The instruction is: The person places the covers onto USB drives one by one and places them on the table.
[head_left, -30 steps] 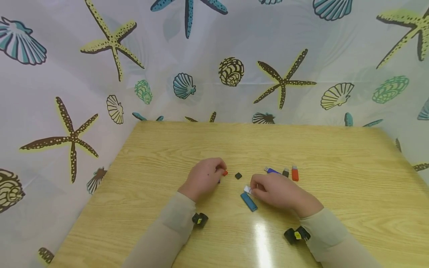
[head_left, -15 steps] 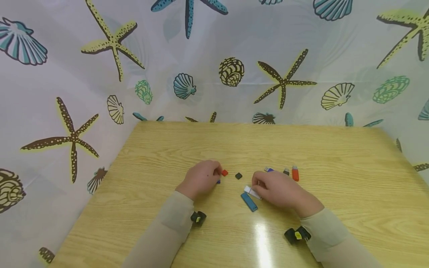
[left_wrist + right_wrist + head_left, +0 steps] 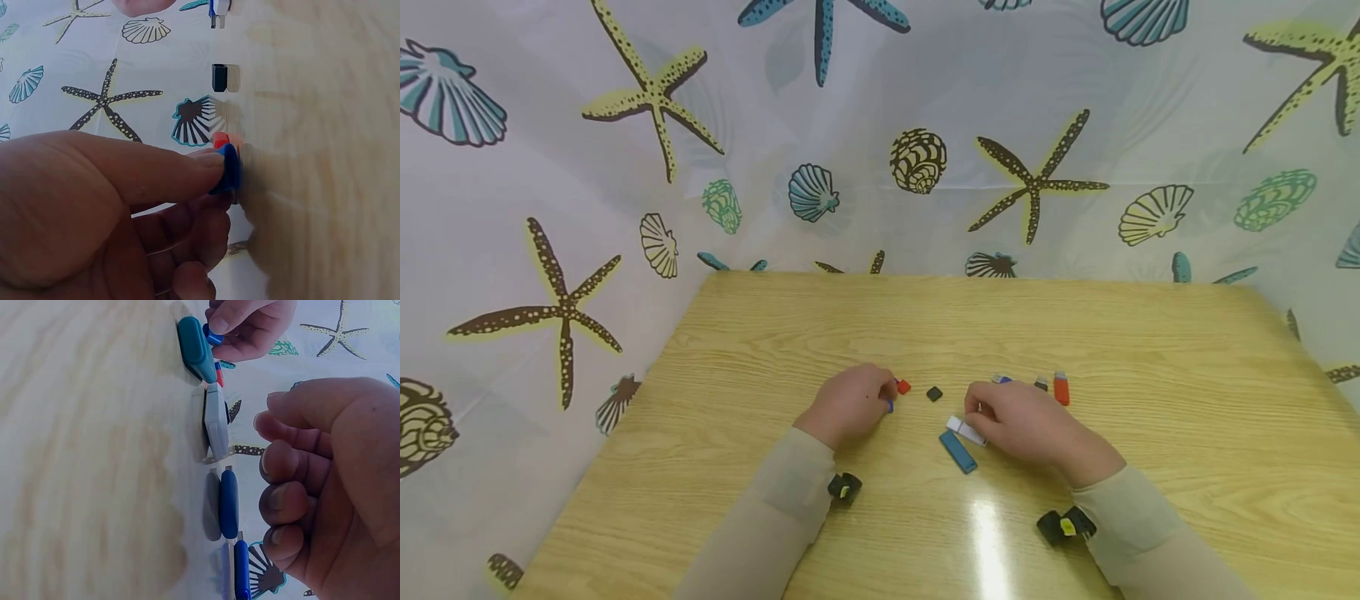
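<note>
My left hand [image 3: 850, 404] pinches a small blue cap [image 3: 230, 167] between thumb and fingertips, close over the table. Just beyond those fingertips lies a red cap [image 3: 904, 387], and to its right a black cap [image 3: 934, 393]. A white USB flash drive [image 3: 967, 432], its cap end toward the left hand, rests beside a teal USB flash drive [image 3: 957, 452]. Loosely curled above the white drive, my right hand [image 3: 1022, 421] holds nothing; the right wrist view shows a gap between its fingertips and the drives.
Past the right hand lie a blue drive [image 3: 1003, 380], a dark drive [image 3: 1041, 383] and a red drive [image 3: 1061, 388], the first two partly hidden by it. Two blue drives show in the right wrist view, the nearer one bright blue [image 3: 242, 569]. A shell-patterned curtain [image 3: 850, 225] stands behind the wooden table [image 3: 775, 333].
My right hand has released the white drive and drawn slightly right, uncovering more of it. My left hand has shifted a little left and down, leaving the red cap in plainer view.
</note>
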{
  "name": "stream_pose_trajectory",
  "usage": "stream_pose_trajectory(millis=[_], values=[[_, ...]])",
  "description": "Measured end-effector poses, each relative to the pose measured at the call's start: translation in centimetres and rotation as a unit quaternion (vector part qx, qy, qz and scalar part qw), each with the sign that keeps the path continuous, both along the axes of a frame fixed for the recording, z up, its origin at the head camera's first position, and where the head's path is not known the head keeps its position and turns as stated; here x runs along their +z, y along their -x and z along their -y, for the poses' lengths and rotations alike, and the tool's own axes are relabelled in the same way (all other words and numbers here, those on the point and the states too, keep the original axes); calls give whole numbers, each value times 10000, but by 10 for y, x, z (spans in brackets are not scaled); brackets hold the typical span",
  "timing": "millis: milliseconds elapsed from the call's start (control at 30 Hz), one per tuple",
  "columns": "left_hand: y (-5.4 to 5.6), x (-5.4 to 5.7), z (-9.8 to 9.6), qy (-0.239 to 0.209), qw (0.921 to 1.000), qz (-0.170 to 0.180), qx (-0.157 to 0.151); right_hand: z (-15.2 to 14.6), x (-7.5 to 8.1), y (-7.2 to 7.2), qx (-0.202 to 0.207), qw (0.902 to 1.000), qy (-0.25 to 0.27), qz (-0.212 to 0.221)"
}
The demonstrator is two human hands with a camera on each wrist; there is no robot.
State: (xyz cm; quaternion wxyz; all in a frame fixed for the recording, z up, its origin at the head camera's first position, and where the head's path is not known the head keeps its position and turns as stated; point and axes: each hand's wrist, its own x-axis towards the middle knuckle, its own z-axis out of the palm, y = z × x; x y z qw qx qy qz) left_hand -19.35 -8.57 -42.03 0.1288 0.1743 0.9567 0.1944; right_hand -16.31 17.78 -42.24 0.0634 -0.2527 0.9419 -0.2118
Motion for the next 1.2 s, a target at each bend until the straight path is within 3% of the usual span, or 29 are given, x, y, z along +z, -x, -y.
stream_pose_trajectory(millis=[433,833,1200], values=[[-1,1,-2,170,9995,-175,-208,-1,0,1,-229,9997,67,-69],[-3,5,-1,-427,9989,-90,163,-5,4,3,-768,9965,274,-202],[-4,6,-4,-929,9956,-64,116,-11,8,6,-1435,9891,286,-185]])
